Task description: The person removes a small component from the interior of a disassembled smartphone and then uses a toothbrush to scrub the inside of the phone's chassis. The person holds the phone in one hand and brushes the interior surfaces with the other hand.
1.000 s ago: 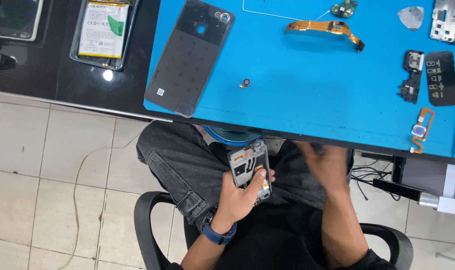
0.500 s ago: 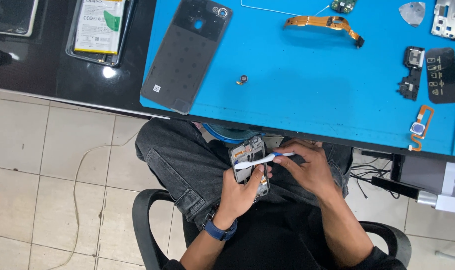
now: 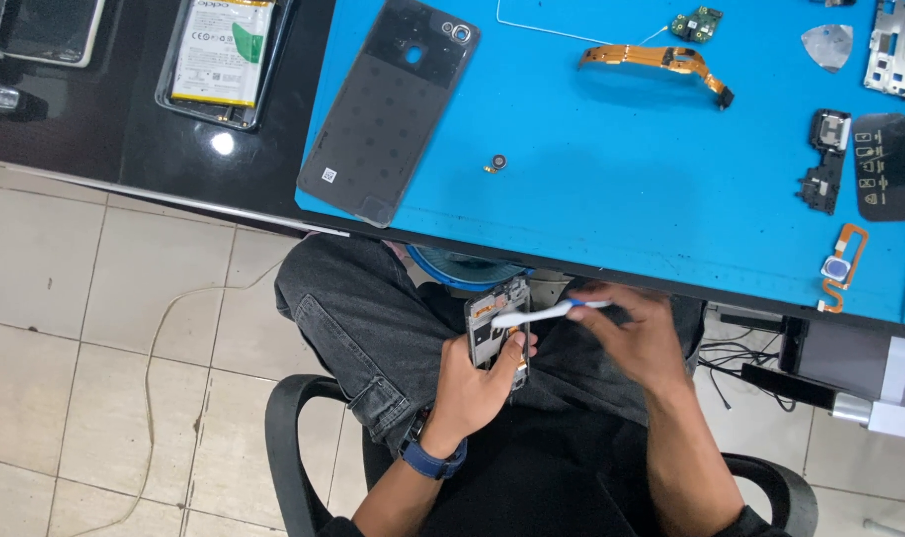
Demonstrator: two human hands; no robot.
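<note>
Left hand grips the opened phone over the lap. Right hand pinches a white tool, tip on the phone, below the blue mat.

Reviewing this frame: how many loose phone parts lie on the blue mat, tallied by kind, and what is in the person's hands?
On the blue mat:
Back covers: 1
Orange flex cables: 2
Small circuit boards: 1
Metal brackets: 1
Black modules: 2
Small round parts: 1
Picks: 1
In hands: phone frame, white tool: 2
Total: 11
</note>
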